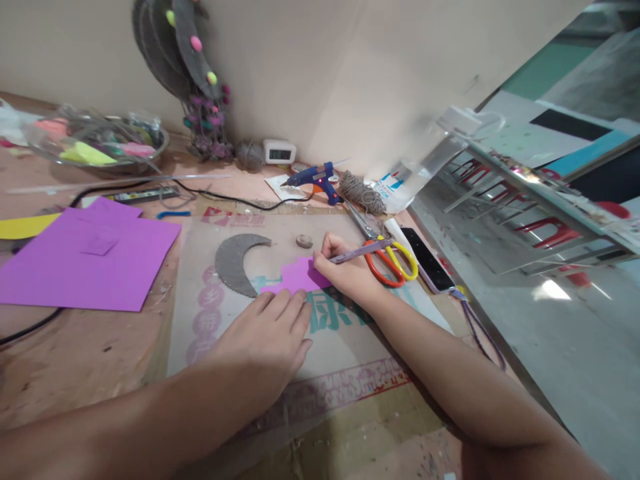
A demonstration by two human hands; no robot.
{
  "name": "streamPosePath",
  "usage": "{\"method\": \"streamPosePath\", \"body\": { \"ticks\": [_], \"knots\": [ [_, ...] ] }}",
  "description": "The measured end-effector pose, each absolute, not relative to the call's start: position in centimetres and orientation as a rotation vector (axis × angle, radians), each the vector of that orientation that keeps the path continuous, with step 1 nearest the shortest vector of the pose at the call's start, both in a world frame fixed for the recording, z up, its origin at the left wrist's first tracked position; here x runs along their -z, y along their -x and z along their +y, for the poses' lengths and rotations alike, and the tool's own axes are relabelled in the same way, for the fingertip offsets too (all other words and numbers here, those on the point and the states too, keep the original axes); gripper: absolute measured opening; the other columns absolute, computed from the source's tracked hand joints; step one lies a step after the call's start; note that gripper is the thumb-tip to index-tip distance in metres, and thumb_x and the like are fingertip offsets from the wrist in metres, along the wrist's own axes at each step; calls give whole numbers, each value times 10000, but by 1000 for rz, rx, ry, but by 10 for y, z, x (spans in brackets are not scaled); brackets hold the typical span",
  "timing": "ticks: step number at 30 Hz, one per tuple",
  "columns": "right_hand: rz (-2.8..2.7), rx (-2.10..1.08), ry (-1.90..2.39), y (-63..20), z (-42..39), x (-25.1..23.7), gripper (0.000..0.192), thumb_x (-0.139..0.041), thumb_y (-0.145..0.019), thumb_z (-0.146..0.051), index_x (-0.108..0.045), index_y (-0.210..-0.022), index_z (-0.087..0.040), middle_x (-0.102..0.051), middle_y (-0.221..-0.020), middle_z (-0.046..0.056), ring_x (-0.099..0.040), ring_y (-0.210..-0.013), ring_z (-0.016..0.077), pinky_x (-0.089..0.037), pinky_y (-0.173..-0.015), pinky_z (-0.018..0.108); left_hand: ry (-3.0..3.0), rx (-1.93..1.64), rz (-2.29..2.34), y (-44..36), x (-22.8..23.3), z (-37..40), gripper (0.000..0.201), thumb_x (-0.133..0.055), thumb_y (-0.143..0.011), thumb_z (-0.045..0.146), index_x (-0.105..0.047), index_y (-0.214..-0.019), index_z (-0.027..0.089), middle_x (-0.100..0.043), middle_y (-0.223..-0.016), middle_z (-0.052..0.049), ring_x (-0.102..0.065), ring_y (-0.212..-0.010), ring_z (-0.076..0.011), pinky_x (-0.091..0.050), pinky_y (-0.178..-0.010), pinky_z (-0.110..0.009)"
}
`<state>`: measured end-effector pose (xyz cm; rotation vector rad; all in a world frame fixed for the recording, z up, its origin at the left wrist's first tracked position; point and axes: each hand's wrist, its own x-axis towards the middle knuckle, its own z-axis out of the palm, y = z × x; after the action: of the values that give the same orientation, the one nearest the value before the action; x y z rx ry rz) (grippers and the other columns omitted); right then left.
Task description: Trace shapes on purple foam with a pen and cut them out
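Note:
A small piece of purple paper (299,275) with stepped edges lies on a printed cardboard sheet (200,230). My left hand (275,327) rests flat on the paper's near edge, fingers stretched out. In a writing grip, my right hand (345,273) holds a slim purple-grey pen (363,251) over the paper's right end; its tip is hidden by the fingers. Beside the paper, to the left, is a grey crescent (233,263). A small brownish round piece (304,241) sits just beyond it. Scissors (385,257) with orange and yellow handles lie behind the right hand.
Larger purple sheets (90,267) lie at left, near a bowl of craft scraps (100,143). A blue glue gun (315,179), grey yarn (363,192) and a small digital clock (279,152) stand along the wall. A phone (427,260) lies by the table's right edge.

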<state>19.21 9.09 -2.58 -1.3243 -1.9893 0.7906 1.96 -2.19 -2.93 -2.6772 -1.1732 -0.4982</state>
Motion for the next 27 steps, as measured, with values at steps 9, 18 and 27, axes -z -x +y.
{"method": "streamPosePath", "body": {
  "ticks": [9,18,27],
  "knots": [
    [-1982,-853,1303,-190,89,26,281,-560,-824,-302,-357,-642,-234,-353,-541,-80,-322,-497,105,-264,-495,245,2690,495,-1179,-20,30,-21,359,-517,-908,233,-656,-1176,39,-708,-1181,-175,-661,-1034,-315,-502,-855,-452],
    [-2004,-903,1307,-190,90,26,288,-581,-800,-302,-348,-644,-237,-361,-544,-79,-336,-501,108,-269,-501,244,2709,497,-1189,-20,32,-22,357,-474,-932,230,-647,-1180,39,-699,-1181,-191,-656,-1041,-317,-484,-887,-469],
    [-2020,-868,1285,-195,92,27,277,-548,-766,-214,-314,-621,-237,-306,-561,-75,-310,-536,119,-256,-519,255,2681,522,-1180,-20,30,-22,361,-504,-914,228,-663,-1173,33,-710,-1177,-182,-663,-1038,-325,-499,-864,-467]
  ]
}}
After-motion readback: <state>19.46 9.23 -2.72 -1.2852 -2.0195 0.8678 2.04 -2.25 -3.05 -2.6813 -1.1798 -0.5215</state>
